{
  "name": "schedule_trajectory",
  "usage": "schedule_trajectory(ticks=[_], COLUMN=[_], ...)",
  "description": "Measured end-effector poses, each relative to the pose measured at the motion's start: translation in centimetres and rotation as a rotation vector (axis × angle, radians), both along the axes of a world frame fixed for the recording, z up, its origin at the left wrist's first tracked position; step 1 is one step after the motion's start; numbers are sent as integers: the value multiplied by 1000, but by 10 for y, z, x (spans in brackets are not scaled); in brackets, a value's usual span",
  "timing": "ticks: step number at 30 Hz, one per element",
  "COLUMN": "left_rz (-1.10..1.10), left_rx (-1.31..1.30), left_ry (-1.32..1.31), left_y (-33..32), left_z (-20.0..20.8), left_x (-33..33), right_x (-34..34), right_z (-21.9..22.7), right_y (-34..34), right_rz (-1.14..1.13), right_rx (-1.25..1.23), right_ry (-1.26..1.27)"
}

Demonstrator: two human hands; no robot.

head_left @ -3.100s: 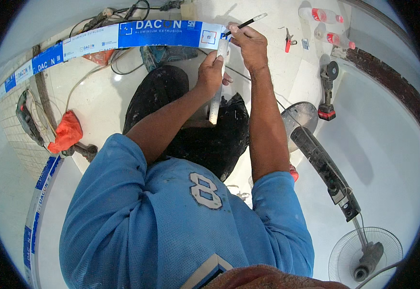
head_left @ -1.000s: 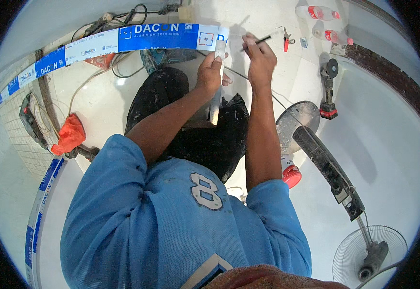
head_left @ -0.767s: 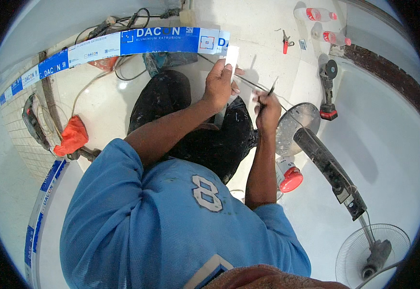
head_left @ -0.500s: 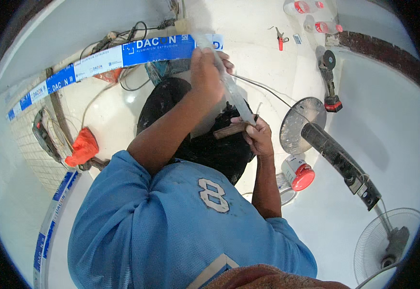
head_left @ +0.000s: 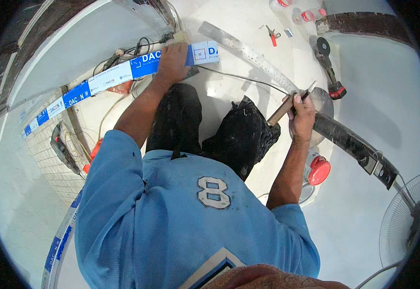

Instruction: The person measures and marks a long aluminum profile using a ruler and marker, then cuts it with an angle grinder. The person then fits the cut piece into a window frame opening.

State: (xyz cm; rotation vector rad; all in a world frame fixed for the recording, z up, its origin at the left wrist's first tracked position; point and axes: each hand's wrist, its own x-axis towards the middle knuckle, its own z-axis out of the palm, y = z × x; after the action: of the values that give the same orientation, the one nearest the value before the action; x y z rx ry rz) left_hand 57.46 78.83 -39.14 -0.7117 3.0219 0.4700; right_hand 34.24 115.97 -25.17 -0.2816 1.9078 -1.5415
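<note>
A long metal profile (head_left: pixel 111 82) in blue and white film stretches across the left and middle of the floor. Near its right end, my left hand (head_left: pixel 173 62) is closed over it, fingers on the far side. Off to the right, my right hand (head_left: pixel 303 117) grips a try square (head_left: pixel 248 54) where its long steel blade meets the wooden stock. The blade points up and left, past the end of the profile. A slim pen-like tool (head_left: pixel 311 87) sticks out of the same right hand; its kind is unclear.
At right lie a cordless angle grinder (head_left: pixel 330 72), a black tower fan (head_left: pixel 352 144) and a red-lidded tub (head_left: pixel 319 171). Red-handled snips (head_left: pixel 273 37) and plastic bottles (head_left: pixel 311 14) are farther off. A cable (head_left: pixel 241 78) crosses the floor. A power tool (head_left: pixel 63 150) is at left.
My left hand has let go of the square's blade and taken hold of the profile. My right hand has carried the square to the right, away from my lap.
</note>
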Motion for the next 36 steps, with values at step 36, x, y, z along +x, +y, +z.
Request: schedule_trajectory(ticks=[36], left_rz=[-176], left_rx=[148], left_ry=[248], left_y=[107], left_z=[132], left_x=[133], right_x=[123], right_z=[-30], right_y=[-57], right_rz=[313], right_rx=[92], right_ry=[-128])
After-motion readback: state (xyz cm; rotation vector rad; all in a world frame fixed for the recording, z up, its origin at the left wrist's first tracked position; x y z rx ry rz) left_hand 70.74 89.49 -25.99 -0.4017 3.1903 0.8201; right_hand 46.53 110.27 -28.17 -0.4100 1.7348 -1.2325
